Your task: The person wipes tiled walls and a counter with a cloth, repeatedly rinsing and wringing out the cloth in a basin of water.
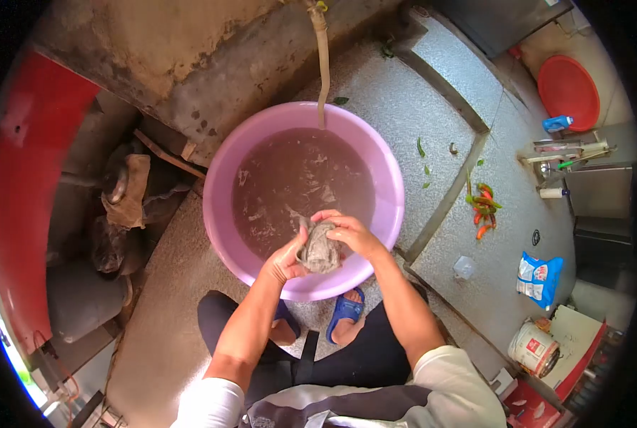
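A wet, bunched grey cloth (320,251) is gripped between both hands over the near part of a pink basin (222,246). My left hand (287,258) holds the cloth from its left side, thumb pointing up. On the other side, my right hand (350,232) curls its fingers over the top of the cloth. Murky brown water (297,178) with patches of foam fills much of the basin. A pale hose (323,71) hangs down from above, its lower end at the basin's far rim.
Blue slippers (347,308) are on my feet beside the basin. Red and green peppers (484,208) lie on the floor to the right. Farther right are a blue-and-white bag (539,278), a white bucket (532,348) and a red basin (568,93). A concrete wall (168,64) rises behind.
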Action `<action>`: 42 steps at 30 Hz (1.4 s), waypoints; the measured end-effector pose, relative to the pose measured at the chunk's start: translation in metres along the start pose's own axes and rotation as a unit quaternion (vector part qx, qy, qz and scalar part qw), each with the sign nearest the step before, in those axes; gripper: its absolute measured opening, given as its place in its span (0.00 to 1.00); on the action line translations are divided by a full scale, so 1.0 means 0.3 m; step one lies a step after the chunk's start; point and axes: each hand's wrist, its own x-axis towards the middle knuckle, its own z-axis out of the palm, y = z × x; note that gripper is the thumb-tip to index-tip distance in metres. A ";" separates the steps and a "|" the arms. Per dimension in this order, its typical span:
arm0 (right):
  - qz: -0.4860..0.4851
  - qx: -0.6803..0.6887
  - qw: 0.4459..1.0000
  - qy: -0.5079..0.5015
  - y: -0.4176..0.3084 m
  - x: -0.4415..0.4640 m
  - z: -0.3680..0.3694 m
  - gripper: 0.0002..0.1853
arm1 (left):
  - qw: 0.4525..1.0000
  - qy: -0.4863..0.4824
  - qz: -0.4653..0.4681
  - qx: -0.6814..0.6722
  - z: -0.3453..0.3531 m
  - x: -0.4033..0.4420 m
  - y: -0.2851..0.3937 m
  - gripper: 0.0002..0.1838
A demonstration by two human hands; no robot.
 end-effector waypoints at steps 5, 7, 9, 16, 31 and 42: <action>0.141 0.165 0.974 0.065 -0.125 -0.050 0.076 0.18 | 0.996 0.050 -0.012 -0.078 0.175 -0.041 -0.039 0.38; 0.137 0.396 0.908 0.027 -0.213 -0.079 0.105 0.26 | 0.991 0.033 0.003 -0.130 0.335 -0.059 -0.042 0.39; 0.156 0.517 0.842 0.002 -0.454 -0.080 0.149 0.20 | 0.979 0.043 0.036 -0.196 0.457 -0.065 -0.058 0.42; 0.150 0.277 0.948 -0.044 -0.695 -0.026 0.092 0.14 | 0.991 0.081 0.032 -0.106 0.781 -0.144 0.000 0.34; 0.060 -0.025 0.962 0.267 -0.998 -0.041 0.218 0.25 | 0.690 0.410 0.041 0.595 1.202 -0.220 0.222 0.16; 0.064 0.359 0.926 -0.095 -1.488 -0.122 0.227 0.24 | 0.995 0.041 0.065 -0.070 1.546 -0.333 0.200 0.10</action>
